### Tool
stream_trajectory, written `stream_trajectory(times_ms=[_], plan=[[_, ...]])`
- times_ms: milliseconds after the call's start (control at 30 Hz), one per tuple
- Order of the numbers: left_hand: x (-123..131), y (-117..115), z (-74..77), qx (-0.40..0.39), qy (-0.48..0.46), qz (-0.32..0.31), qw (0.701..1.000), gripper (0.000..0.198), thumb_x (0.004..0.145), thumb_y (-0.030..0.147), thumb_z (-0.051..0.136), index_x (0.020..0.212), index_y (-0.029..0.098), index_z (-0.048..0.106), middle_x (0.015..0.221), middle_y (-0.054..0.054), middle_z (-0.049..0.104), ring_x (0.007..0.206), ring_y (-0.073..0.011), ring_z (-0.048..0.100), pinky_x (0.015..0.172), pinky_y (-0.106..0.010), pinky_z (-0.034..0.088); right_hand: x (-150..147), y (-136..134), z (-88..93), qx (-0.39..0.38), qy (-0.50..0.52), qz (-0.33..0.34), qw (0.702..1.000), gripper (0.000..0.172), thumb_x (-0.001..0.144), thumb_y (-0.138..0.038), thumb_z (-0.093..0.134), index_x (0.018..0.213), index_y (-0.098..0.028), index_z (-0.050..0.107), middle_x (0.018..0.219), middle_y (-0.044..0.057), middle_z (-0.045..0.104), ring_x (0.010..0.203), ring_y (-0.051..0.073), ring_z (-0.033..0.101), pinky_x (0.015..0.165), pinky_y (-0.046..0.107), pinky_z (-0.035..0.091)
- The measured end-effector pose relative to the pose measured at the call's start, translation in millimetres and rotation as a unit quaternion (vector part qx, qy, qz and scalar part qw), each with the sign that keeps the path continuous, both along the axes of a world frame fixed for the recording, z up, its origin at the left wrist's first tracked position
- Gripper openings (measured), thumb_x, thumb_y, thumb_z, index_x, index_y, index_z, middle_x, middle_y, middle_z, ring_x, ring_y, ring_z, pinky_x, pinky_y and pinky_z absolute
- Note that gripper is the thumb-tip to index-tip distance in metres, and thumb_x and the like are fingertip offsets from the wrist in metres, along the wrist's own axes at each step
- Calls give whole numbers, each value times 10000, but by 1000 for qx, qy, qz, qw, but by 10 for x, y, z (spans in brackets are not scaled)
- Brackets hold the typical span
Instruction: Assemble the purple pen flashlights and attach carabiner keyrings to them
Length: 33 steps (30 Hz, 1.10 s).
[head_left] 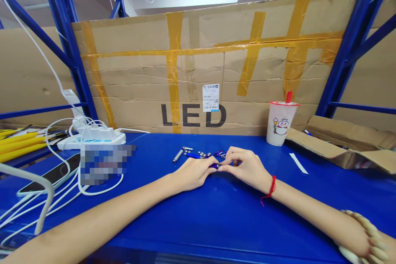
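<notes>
My left hand (195, 170) is closed around a small shiny dark-blue tube (214, 166), whose end points right. At that end my right hand (247, 167) is closed in a pinch, thumb and forefinger touching the tip; any tiny part between them is too small to make out. Just behind my hands lie a silver cylinder (177, 156), a blue tube (193, 155), several small round silver pieces and a thin silver part (187, 148). A blue metallic piece with a ring (219, 153) sits close to my right fingers.
A white cup (280, 126) with a red straw stands back right, beside an open cardboard box (337, 148) and a white strip (298, 163). On the left are a power strip (69, 142), white cables, a phone (52, 175) and yellow-handled items (23, 144). Cardboard (139, 86) walls the back.
</notes>
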State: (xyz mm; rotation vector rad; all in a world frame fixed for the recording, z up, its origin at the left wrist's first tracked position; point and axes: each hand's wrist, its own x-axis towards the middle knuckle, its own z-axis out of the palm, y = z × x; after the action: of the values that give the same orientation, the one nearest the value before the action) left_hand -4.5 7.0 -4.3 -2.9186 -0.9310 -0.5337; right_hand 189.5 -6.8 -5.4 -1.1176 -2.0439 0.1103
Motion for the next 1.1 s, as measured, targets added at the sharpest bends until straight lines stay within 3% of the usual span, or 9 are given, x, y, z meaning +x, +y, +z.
stream_trajectory(times_ms=[400, 733, 1100], plan=[[-12, 3, 10, 10, -3, -11, 1000, 176, 905, 246, 380, 1030, 199, 495, 964, -28, 663, 869, -187, 639, 693, -259, 452, -13, 51, -36, -95, 29, -16, 995, 220, 648, -420, 683, 603, -206, 709, 658, 9, 608, 531, 107, 485, 477, 235, 351], [-17, 12, -18, 41, -24, -16, 999, 170, 877, 214, 421, 1012, 196, 522, 970, -33, 669, 879, -186, 639, 714, -259, 463, -27, 43, -57, -109, 48, -15, 993, 247, 644, -420, 671, 567, -186, 668, 649, 9, 613, 519, 103, 477, 462, 229, 340], [-19, 18, -34, 59, -38, -15, 997, 136, 884, 227, 410, 939, 195, 531, 871, -29, 664, 804, -175, 638, 670, -241, 456, -83, -9, 5, -211, 134, 30, 968, 393, 605, -521, 663, 528, -149, 561, 453, -15, 515, 364, 70, 413, 375, 215, 294]])
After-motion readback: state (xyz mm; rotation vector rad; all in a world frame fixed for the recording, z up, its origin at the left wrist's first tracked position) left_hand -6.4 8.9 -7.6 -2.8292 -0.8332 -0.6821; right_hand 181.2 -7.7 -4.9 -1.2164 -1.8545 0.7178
